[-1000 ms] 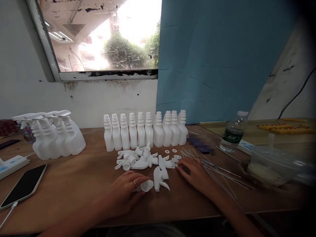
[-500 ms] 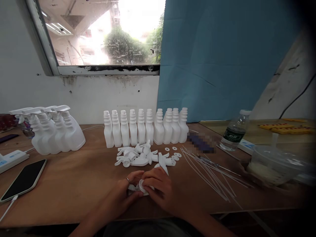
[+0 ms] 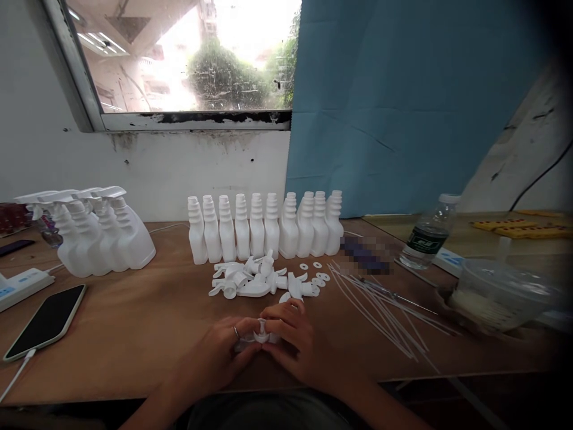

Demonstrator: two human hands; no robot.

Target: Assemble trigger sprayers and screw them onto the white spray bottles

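Note:
Near the table's front edge, my left hand point(image 3: 225, 346) and my right hand point(image 3: 293, 339) meet with fingers closed around a white trigger spray head point(image 3: 261, 337). Its round collar shows between my fingertips; the rest is mostly covered by my fingers. My left hand has a ring on one finger. Just beyond my hands is a pile of loose white spray heads point(image 3: 253, 288). Several flat white washers point(image 3: 320, 279) lie at its right. Behind the pile, several open-necked white bottles point(image 3: 256, 233) stand in a row.
At the left are white bottles fitted with spray heads point(image 3: 105, 239), a phone point(image 3: 45, 319) on its cable and a power strip point(image 3: 27, 288). Thin white tubes point(image 3: 380, 316) and a screwdriver-like tool point(image 3: 403, 297) lie right, near a water bottle point(image 3: 427, 239) and a plastic cup point(image 3: 487, 292).
My fingertips have shifted on the spray head, and its collar has turned from facing sideways to sitting lower between my thumbs. The camera view has shifted slightly.

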